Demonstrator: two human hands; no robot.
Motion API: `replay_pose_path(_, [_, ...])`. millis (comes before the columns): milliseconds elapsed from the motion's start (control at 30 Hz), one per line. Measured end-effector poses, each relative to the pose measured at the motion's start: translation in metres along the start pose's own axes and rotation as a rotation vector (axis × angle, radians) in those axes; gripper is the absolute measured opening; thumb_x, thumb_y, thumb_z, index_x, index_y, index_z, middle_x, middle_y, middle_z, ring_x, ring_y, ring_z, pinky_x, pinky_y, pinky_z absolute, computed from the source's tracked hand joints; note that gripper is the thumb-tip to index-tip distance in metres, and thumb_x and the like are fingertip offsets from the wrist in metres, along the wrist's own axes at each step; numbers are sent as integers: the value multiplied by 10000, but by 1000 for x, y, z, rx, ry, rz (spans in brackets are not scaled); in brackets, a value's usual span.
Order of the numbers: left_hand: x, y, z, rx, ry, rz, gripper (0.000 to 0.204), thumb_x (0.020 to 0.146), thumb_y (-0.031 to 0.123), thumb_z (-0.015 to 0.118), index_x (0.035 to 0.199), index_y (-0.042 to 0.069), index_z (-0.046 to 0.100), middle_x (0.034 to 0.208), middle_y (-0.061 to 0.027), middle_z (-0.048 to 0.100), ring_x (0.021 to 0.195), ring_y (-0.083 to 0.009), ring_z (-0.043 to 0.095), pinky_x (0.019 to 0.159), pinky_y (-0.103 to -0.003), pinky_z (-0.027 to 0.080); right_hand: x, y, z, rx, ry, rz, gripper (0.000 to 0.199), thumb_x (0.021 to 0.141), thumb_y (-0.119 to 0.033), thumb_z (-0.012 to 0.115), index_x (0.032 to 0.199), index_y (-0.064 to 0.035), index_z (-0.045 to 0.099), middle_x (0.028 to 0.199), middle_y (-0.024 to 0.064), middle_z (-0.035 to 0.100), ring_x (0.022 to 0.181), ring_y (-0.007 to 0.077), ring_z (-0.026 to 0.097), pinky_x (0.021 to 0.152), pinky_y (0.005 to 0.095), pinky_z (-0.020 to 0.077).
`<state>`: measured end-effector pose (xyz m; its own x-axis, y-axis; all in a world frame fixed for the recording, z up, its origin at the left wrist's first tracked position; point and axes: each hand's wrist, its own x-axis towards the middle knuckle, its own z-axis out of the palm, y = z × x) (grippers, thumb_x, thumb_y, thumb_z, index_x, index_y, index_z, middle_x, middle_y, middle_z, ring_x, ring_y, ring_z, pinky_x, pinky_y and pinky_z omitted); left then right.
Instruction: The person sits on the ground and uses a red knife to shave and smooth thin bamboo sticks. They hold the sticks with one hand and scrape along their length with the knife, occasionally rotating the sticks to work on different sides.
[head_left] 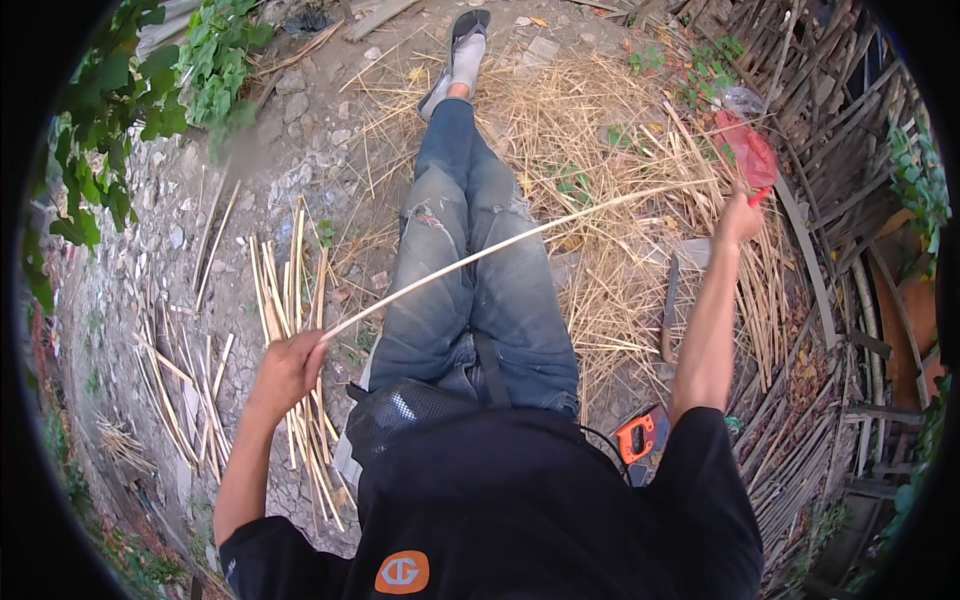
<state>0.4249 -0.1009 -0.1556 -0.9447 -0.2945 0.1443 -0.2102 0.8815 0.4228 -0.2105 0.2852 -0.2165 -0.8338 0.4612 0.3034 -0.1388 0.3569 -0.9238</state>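
Note:
My left hand [290, 375] is closed around the near end of a long, thin bamboo strip [470, 260]. The strip slants over my thighs up to the right, bowing slightly. Its far end lies close to my right hand [740, 218], which is closed with a bright red handle [761, 195] showing at its fingers. What that handle belongs to is hidden. Below the right hand, a wooden-handled knife [669, 310] rests on the ground beside my leg. Split bamboo strips [290, 290] lie in a bundle next to my left hand.
Thin shavings [590, 130] cover the ground right of my outstretched legs. A red plastic bag [745, 145] lies past my right hand. An orange-handled saw [636, 437] sits by my right hip. More strips [765, 310] lie along a stick fence [850, 130]; leafy vines [110, 90] hang at left.

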Motion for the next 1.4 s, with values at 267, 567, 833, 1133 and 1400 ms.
replay_pose_path(267, [-5, -3, 78, -89, 93, -115, 95, 1011, 71, 636, 1059, -4, 668, 841, -204, 689, 717, -384, 703, 636, -455, 544, -61, 7, 0, 80, -493, 283, 586, 887, -510, 829, 1045, 31, 667, 658, 19, 582, 442, 56, 383, 414, 268, 276])
replay_pose_path(567, [38, 26, 111, -101, 133, 83, 197, 1010, 148, 651, 1152, 12, 646, 849, -176, 700, 749, -383, 703, 676, -470, 549, -254, -101, 18, 641, -1031, 396, 298, 1037, -295, 692, 1158, -26, 648, 783, 89, 722, 435, 18, 378, 404, 238, 256])
replay_pose_path(833, [104, 61, 80, -490, -123, 152, 278, 1084, 225, 544, 1213, -4, 634, 867, -142, 689, 779, -346, 694, 743, -427, 538, -284, -146, -1, 804, -1134, 387, 208, 1085, -243, 613, 1158, -48, 615, 712, 57, 657, 461, 44, 396, 431, 232, 294])
replay_pose_path(1133, [146, 95, 93, -663, 49, -108, 351, 1120, 210, 513, 1380, 10, 636, 731, 22, 520, 699, -77, 517, 663, -267, 452, -289, -158, -8, 458, -1072, -107, 389, 1075, -399, 603, 1103, -12, 634, 710, 89, 686, 503, 137, 554, 483, 354, 418])
replay_pose_path(1400, [152, 92, 87, -634, 108, -143, 332, 1118, 250, 531, 1285, 21, 704, 669, 49, 464, 634, -53, 447, 586, -269, 391, -313, -147, -52, -104, -1183, -603, 456, 1022, -467, 640, 845, -47, 634, 610, 200, 622, 613, 438, 652, 566, 521, 481])
